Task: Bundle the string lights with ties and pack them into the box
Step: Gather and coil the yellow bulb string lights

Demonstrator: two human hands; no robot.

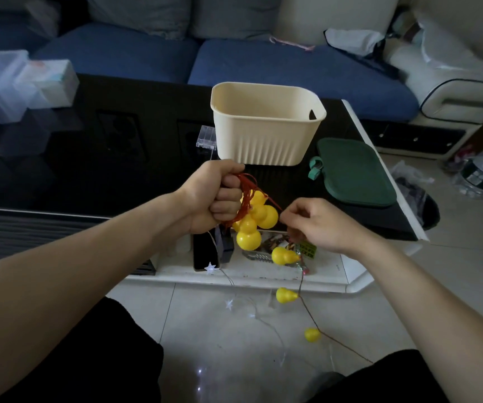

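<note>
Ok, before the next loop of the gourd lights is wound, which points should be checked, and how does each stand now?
1. Left hand grips the gathered red wire and yellow gourd bulbs: ok.
2. Right hand pinches the free wire: ok.
3. Rest of strand wound in: not ok, loose gourds trail to the floor.
4. Star light string kept apart from it: cannot tell.
5. Cream box open and near: ok.
6. Tie at hand: cannot tell.
</note>
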